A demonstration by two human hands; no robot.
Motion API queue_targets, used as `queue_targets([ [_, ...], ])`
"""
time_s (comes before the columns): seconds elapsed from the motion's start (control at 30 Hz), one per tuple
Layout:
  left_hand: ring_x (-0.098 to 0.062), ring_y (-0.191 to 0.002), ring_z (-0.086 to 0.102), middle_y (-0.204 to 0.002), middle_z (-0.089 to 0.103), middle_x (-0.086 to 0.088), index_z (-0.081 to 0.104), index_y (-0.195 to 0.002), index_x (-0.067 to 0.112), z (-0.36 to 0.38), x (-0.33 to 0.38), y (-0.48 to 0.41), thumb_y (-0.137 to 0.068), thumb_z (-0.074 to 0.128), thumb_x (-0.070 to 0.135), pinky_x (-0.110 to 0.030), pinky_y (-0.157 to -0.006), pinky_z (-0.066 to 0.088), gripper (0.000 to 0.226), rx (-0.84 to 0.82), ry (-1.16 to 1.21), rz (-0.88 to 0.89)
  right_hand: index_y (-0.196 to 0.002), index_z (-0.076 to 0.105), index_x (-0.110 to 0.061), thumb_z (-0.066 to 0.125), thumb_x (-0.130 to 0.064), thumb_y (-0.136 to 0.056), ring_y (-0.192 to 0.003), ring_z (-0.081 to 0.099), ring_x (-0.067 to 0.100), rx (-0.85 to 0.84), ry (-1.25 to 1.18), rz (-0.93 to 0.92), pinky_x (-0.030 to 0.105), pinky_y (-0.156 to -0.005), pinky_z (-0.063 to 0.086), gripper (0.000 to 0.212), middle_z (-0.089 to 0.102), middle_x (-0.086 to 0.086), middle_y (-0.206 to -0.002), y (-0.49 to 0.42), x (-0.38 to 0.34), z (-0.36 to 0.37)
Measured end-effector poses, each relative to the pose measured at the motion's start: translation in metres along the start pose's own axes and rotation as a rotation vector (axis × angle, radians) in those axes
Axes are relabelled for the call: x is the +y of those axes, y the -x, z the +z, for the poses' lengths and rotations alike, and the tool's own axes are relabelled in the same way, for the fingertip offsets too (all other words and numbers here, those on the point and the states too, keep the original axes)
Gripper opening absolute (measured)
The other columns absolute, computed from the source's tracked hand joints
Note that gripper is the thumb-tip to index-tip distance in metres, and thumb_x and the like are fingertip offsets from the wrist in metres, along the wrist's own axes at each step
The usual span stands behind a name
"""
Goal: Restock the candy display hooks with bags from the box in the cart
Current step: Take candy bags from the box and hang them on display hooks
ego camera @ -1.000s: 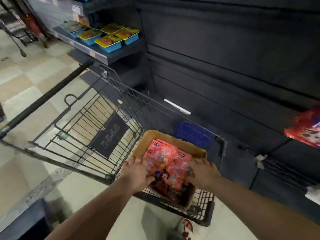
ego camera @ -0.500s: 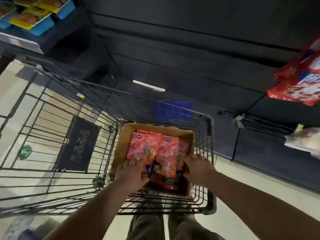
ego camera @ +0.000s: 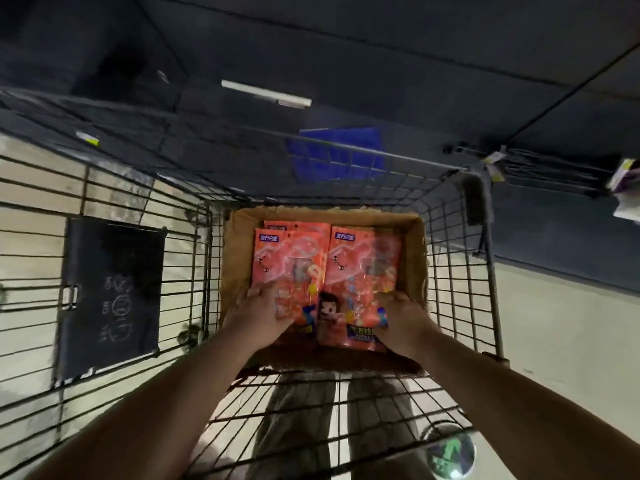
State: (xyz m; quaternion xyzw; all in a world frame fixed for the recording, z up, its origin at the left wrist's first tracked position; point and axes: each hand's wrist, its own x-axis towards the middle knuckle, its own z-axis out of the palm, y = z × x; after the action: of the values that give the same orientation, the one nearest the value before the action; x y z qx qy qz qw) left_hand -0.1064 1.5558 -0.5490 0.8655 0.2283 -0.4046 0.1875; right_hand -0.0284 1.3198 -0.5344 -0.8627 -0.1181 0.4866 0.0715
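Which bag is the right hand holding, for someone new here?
In the wire cart sits an open cardboard box holding two stacks of orange-red bags. Beside the left stack, it is the right stack's top bag, gripped by the right hand and the only one showing a cartoon face.

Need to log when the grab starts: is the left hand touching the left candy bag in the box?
Touching. In the head view the left hand grips the lower end of the left candy bag, fingers overlapping its wrapper.
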Motion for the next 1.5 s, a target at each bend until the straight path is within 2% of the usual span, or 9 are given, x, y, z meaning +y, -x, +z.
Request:
queue_targets([
  [0.37,-0.031,-0.134,0.039,-0.148,0.036,-0.013,0.026,-0.149,0.015,0.035,-0.02,-0.07,-0.082,0.069,0.044,-0.038,-0.107,0.037,0.085,-0.064,0.15,-0.09,-0.152,0.012,-0.026,0.061,-0.03,-0.088,-0.127,0.044,0.039,-0.054,-0.393,0.291,0.044,-0.103,0.042,0.08,0.031,0.016,-0.146,-0.066,0.013,0.038],
  [0.6,-0.033,-0.128,0.045,-0.143,0.04,-0.014,0.03,-0.146,0.024,0.05,-0.03,-0.101,-0.08,0.074,0.034,-0.044,-0.1,0.045,0.08,-0.036,0.448,-0.239,-0.146,0.022,-0.022,0.062,-0.022,-0.085,-0.095,0.059,0.03,-0.017,-0.561,0.431,0.035,-0.081,0.051,0.073,0.058,0.014,-0.121,-0.093,0.019,0.053],
  [0.77,-0.022,-0.106,0.053,-0.13,0.049,-0.005,0.04,-0.139,0.017,0.061,-0.028,-0.113,-0.084,0.072,0.025,-0.021,-0.064,0.04,0.065,0.039,0.658,-0.385,-0.14,0.03,-0.028,0.061,-0.028,-0.082,-0.095,0.063,0.033,0.116,-0.681,0.441,0.047,-0.086,0.053,0.065,0.061,0.009,-0.115,-0.1,0.019,0.063],
  [0.93,-0.023,-0.09,0.06,-0.119,0.06,-0.009,0.044,-0.134,0.017,0.06,-0.031,-0.118,-0.081,0.072,0.028,-0.026,-0.054,0.044,0.062,0.154,0.709,-0.428,-0.145,0.022,-0.023,0.066,-0.038,-0.081,-0.111,0.058,0.035,0.164,-0.794,0.5,0.052,-0.094,0.049,0.079,0.054,0.011,-0.13,-0.104,0.017,0.066],
  [1.03,-0.028,-0.087,0.066,-0.106,0.065,-0.006,0.051,-0.124,0.018,0.057,-0.031,-0.115,-0.076,0.075,0.028,-0.04,-0.069,0.058,0.055,0.108,0.749,-0.439,-0.145,0.026,-0.017,0.067,-0.039,-0.083,-0.114,0.058,0.035,0.196,-0.82,0.529,0.049,-0.096,0.049,0.078,0.055,0.012,-0.131,-0.104,0.019,0.067],
  [1.17,-0.031,-0.09,0.068,-0.103,0.069,-0.011,0.065,-0.11,0.012,0.057,-0.035,-0.11,-0.073,0.077,0.02,-0.049,-0.087,0.055,0.039,0.012,0.914,-0.452,-0.12,0.054,-0.014,0.073,-0.027,-0.081,-0.092,0.065,0.024,0.246,-0.96,0.477,0.047,-0.086,0.056,0.045,0.067,0.005,-0.107,-0.097,0.02,0.072],
  [1.3,-0.037,-0.093,0.069,-0.095,0.073,-0.015,0.07,-0.092,0.015,0.059,-0.041,-0.099,-0.063,0.078,0.022,-0.052,-0.094,0.051,0.031,-0.038,1.074,-0.406,-0.106,0.063,-0.011,0.069,-0.024,-0.086,-0.088,0.067,0.027,0.23,-1.035,0.449,0.047,-0.083,0.057,0.024,0.069,0.007,-0.094,-0.091,0.018,0.075],
  [1.43,-0.037,-0.096,0.068,-0.101,0.072,-0.02,0.071,-0.099,0.011,0.057,-0.04,-0.08,-0.078,0.075,0.012,-0.052,-0.095,0.051,0.022,-0.064,1.149,-0.372,-0.1,0.059,-0.016,0.065,-0.02,-0.089,-0.071,0.061,0.012,0.235,-1.104,0.386,0.025,-0.06,0.051,0.012,0.064,-0.005,-0.081,-0.077,0.016,0.072],
  [1.5,-0.035,-0.093,0.07,-0.1,0.072,-0.02,0.071,-0.104,0.007,0.054,-0.04,-0.068,-0.08,0.074,0.009,-0.05,-0.092,0.053,0.025,-0.061,1.152,-0.331,-0.102,0.061,-0.016,0.065,-0.021,-0.089,-0.071,0.062,0.013,0.235,-1.106,0.355,0.026,-0.063,0.051,0.015,0.064,-0.005,-0.08,-0.069,0.015,0.071],
])
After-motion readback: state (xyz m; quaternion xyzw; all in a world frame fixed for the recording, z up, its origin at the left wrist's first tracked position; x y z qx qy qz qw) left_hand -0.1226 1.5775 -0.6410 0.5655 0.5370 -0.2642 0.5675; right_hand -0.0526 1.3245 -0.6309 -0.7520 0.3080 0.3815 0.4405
